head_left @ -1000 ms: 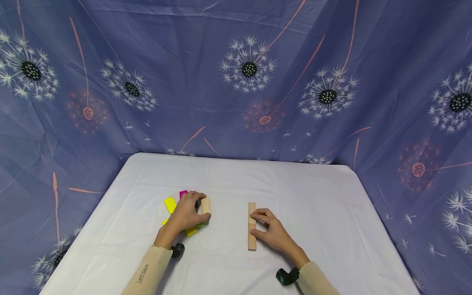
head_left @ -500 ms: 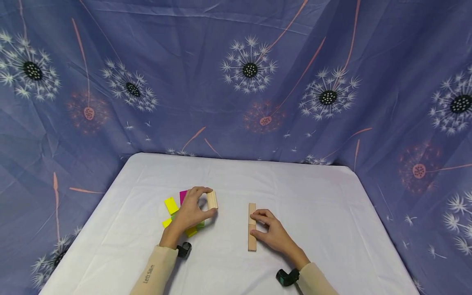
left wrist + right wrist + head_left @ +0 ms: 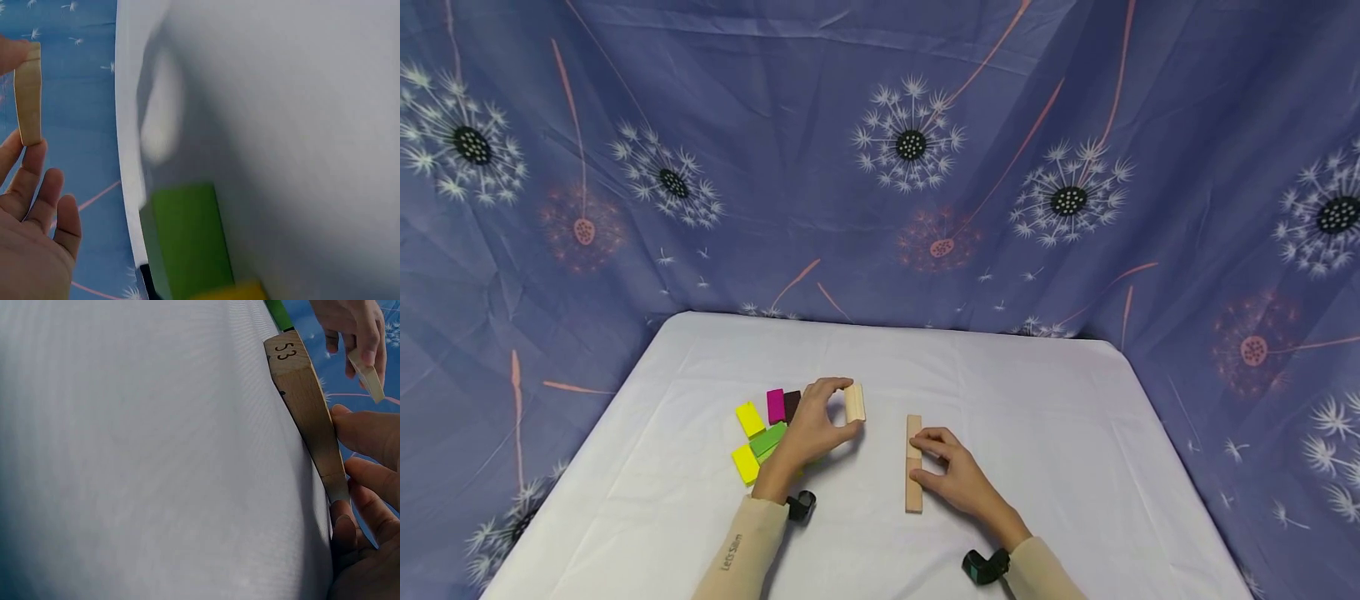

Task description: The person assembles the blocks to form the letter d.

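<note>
My left hand (image 3: pixel 816 423) pinches a pale wooden block (image 3: pixel 854 402) between thumb and fingertips, held over the table. In the left wrist view, the same block (image 3: pixel 29 100) stands between the thumb and a fingertip. Two wooden blocks (image 3: pixel 913 486) lie end to end in a narrow row on the white cloth. My right hand (image 3: pixel 964 477) rests beside that row, thumb and fingertips touching its right side. The right wrist view shows the row's near block (image 3: pixel 306 406) with 53 marked on its end. There, the left hand's block (image 3: pixel 367 375) appears beyond it.
Left of the left hand lie loose coloured blocks: a magenta block (image 3: pixel 776 406), a dark brown block (image 3: pixel 792 404), a green block (image 3: pixel 768 439), and yellow blocks, including a yellow block (image 3: pixel 746 463). A blue dandelion-print curtain (image 3: pixel 790 167) surrounds the white-covered table (image 3: pixel 1045 400).
My left hand has moved right, away from the coloured blocks, carrying the wooden block towards the row. More of the coloured blocks show now. The right hand stays at the row.
</note>
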Tool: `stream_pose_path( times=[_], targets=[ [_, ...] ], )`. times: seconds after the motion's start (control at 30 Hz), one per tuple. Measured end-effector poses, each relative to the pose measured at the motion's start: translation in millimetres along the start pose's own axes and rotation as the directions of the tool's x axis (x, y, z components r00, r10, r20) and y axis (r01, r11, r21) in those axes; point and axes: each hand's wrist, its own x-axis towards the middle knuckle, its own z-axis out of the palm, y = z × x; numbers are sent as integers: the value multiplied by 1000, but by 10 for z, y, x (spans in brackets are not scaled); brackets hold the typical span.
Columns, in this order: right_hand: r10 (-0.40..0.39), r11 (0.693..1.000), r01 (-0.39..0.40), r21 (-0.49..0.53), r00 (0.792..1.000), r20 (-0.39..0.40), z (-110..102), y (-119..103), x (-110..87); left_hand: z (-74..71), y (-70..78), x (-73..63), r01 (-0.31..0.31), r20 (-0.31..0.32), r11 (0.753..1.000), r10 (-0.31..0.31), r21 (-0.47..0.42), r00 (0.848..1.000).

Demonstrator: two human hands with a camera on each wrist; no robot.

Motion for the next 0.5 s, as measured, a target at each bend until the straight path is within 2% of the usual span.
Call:
stream_pose_path(
  times=[0.27, 0.5],
  targets=[
    [4, 1000, -4, 3, 1000, 0, 11, 11, -1, 182, 67, 41, -27, 10, 999, 28, -26, 1000],
    [5, 1000, -6, -14, 1000, -7, 13, 19, 3, 276, 83, 71, -84, 17, 996, 84, -8, 996]
  ],
)
